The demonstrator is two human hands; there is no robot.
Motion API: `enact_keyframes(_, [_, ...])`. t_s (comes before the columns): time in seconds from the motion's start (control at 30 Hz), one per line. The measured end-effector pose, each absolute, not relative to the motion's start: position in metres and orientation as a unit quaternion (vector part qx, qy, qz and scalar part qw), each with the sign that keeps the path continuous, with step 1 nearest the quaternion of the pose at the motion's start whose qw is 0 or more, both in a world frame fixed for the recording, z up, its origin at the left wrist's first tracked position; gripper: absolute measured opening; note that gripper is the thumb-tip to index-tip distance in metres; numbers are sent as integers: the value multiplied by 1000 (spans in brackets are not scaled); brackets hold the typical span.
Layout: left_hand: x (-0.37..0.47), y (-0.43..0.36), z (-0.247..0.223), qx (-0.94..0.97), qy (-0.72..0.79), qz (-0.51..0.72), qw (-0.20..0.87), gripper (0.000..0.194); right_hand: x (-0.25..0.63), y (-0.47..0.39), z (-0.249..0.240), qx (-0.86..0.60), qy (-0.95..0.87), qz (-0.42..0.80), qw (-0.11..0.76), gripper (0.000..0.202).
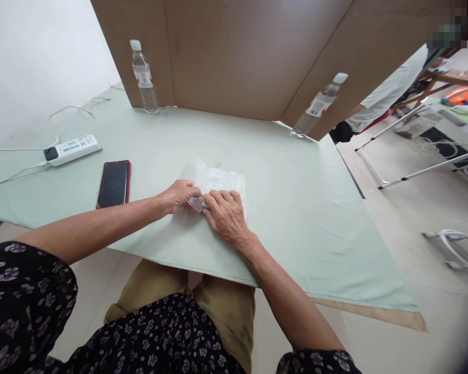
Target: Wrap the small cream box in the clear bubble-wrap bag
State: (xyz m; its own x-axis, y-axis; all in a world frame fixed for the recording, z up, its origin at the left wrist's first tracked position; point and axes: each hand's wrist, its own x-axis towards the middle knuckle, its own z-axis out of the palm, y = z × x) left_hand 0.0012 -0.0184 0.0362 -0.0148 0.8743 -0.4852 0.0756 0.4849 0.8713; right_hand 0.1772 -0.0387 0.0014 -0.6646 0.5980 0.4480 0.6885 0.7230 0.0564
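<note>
The wide bench [281,208] under its pale green cloth filled most of the room. Near its front edge lay a translucent white sheet of bubble wrap [218,179]. The right hand [225,214] lay flat, fingers together, pressing its near corner down; the left hand [179,193] pinched the folded edge beside it. The folding looked only just begun, though what sat under the fold I could not make out. The next move called for a steady crease without slipping.

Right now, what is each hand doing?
Left hand: closed, pinching the bubble wrap sheet.
Right hand: pressing flat on the same sheet, open.
</note>
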Motion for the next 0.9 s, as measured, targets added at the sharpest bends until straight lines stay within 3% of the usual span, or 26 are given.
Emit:
enact_keyframes(0.3, [0,-25,54,429,573,329,616,4,184,-38,9,-338,-905,-34,257,6])
enact_keyframes(0.43, [-6,-31,57,478,543,312,616,27,188,-37,10,-329,-898,7,292,4])
enact_keyframes(0.53, [-7,-32,50,549,524,291,582,24,190,-36,11,-327,-893,27,307,7])
enact_keyframes(0.63, [-5,-32,37,659,506,291,475,19,191,-37,11,-324,-888,32,325,9])
enact_keyframes(0.8, [1,-37,11,810,449,347,150,20,193,-37,5,-327,-871,49,363,11])
enact_keyframes(0.9, [5,-39,-2,829,418,370,34,21,196,-36,7,-333,-860,76,378,10])
